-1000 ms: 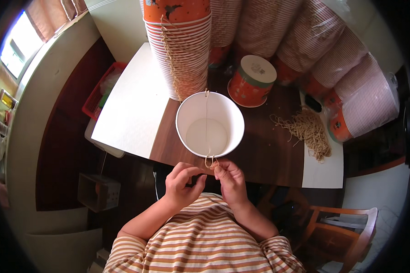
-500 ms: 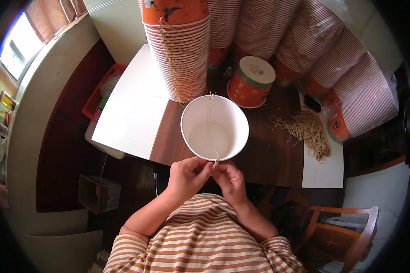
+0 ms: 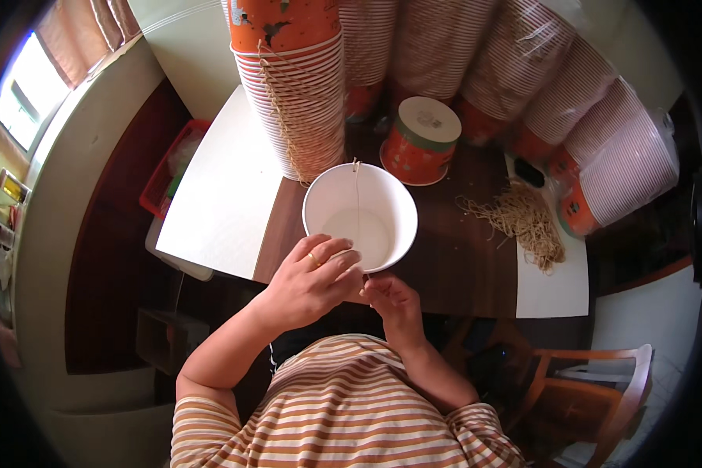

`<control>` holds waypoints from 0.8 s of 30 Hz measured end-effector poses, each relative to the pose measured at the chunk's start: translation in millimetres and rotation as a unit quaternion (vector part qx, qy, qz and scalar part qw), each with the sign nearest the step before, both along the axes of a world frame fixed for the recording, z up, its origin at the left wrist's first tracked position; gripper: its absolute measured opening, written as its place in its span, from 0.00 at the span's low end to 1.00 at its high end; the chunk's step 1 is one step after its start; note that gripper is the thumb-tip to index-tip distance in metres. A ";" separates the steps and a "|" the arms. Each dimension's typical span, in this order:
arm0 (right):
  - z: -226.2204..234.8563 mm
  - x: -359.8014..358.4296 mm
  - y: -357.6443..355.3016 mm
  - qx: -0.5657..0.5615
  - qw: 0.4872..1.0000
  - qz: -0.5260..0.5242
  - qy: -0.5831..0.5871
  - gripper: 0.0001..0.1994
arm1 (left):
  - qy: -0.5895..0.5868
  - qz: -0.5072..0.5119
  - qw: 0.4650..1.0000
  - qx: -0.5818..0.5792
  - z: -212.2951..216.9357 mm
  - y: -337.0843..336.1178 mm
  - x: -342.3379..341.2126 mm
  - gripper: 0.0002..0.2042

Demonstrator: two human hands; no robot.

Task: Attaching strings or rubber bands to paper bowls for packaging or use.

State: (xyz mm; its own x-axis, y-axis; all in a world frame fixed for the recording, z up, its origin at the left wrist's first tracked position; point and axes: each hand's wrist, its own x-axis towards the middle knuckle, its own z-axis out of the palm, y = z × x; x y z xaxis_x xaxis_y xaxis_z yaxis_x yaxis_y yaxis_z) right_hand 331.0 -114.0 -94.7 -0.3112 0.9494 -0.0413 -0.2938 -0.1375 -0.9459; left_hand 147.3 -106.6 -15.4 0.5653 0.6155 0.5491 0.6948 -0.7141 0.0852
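White paper bowl (image 3: 360,215) sits on the dark counter (image 3: 460,265) at its near edge, a thin string (image 3: 356,195) stretched across its mouth. Left hand (image 3: 310,282) clamps fingers over the bowl's near rim; right hand (image 3: 392,300) pinches shut just below it, apparently on the string's end. Stacked striped cups (image 3: 300,93) stand just behind the bowl.

Tall striped cup stacks (image 3: 304,93), a lidded orange tub (image 3: 417,140) (upright), loose straw-coloured strings (image 3: 522,222).
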 end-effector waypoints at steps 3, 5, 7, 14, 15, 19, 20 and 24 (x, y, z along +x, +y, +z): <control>4.4 0.6 0.6 -0.041 0.999 -0.010 -0.006 0.06 | -0.006 -0.016 0.999 0.036 2.4 -2.2 -3.1 0.12; 4.5 0.1 2.1 -0.064 0.998 -0.011 0.014 0.06 | -0.017 -0.021 1.000 0.016 -3.5 -10.0 -1.6 0.15; 2.0 -0.5 3.6 -0.103 0.992 -0.011 0.077 0.06 | -0.022 -0.004 1.000 0.011 -7.1 -20.0 2.6 0.14; 2.4 -1.9 -6.9 -0.115 0.990 0.024 0.076 0.07 | -0.117 0.050 0.991 -0.040 -42.5 -37.8 14.5 0.11; 1.0 -2.4 -8.6 -0.107 0.991 0.033 0.074 0.06 | -0.126 0.064 0.989 -0.039 -47.3 -39.9 17.2 0.11; 1.9 -7.5 -13.2 -0.113 0.990 0.015 0.089 0.05 | -0.137 0.077 0.986 -0.053 -50.2 -44.8 24.2 0.12; 3.7 -8.1 -13.3 -0.118 0.988 0.004 0.096 0.05 | -0.140 0.076 0.986 -0.053 -50.8 -45.0 24.4 0.12; -2.5 -7.1 -12.4 -0.123 0.985 0.020 0.123 0.04 | -0.184 0.064 0.978 -0.075 -45.8 -41.7 21.5 0.11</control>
